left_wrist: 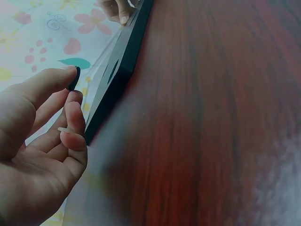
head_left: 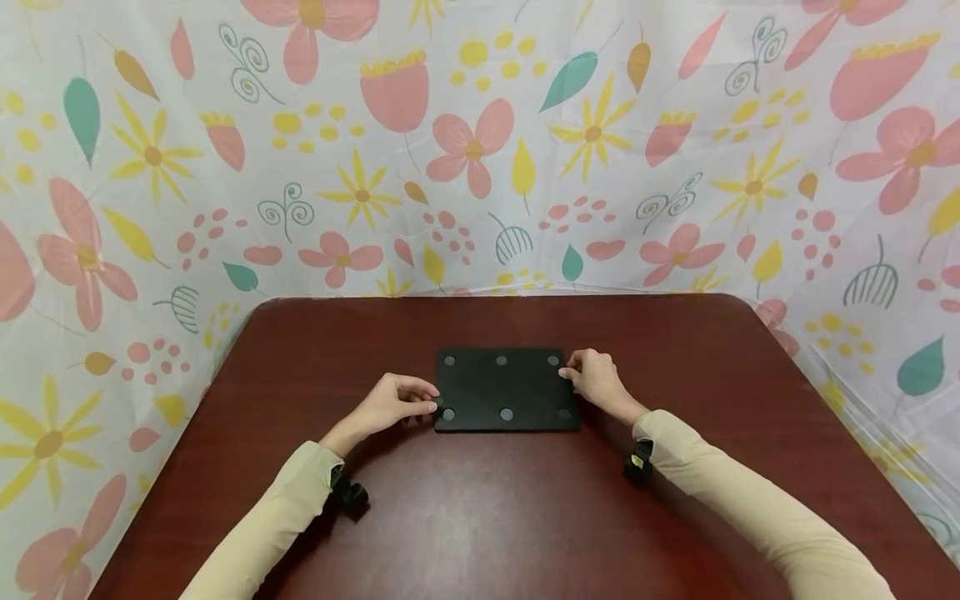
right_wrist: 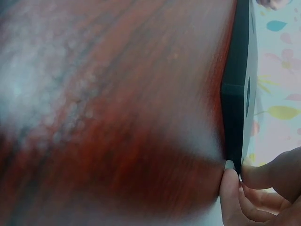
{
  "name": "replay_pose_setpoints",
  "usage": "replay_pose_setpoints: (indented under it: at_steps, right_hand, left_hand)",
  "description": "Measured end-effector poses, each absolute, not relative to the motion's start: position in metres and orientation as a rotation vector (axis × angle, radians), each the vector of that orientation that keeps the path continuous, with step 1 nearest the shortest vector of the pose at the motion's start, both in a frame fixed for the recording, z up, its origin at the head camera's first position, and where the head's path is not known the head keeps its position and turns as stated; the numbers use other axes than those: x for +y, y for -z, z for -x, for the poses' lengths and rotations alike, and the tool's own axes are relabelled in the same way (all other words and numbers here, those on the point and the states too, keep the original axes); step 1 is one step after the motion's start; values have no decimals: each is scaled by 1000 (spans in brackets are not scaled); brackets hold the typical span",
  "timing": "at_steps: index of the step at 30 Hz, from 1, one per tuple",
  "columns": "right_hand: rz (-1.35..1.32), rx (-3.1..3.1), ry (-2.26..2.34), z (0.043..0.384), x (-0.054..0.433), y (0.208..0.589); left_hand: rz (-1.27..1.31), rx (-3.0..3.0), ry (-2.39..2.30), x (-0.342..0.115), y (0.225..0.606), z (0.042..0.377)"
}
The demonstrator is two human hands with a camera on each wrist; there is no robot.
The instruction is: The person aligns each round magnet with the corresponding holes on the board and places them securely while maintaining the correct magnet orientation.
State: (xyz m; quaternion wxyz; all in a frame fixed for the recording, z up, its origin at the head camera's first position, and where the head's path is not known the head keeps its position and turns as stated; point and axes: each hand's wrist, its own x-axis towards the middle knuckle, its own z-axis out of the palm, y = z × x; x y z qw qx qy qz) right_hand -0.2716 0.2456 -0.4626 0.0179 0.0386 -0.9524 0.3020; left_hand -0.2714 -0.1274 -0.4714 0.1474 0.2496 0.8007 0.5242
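Note:
A black rectangular board with several round spots, mostly grey, lies flat on the table. Thumb and finger of my left hand pinch a small black disc at the board's left edge, close to the near left spot. The other fingers of that hand are loosely curled below the disc in the left wrist view. At the far right part of the board, my right hand grips the right edge between thumb and fingers. The near right spot looks darker than the others.
The dark red wooden table has a glossy top with rounded far corners. A floral cloth hangs behind it and along both sides. Black wrist cameras, left and right, sit beneath the sleeves.

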Motion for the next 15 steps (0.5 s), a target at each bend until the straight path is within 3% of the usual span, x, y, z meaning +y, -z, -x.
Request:
replay_pose_setpoints:
  at_steps: [15]
  right_hand:
    - [-138, -2954, -926, 272, 247, 466]
  left_hand:
    - [-752, 2278, -1477, -109, 461, 263]
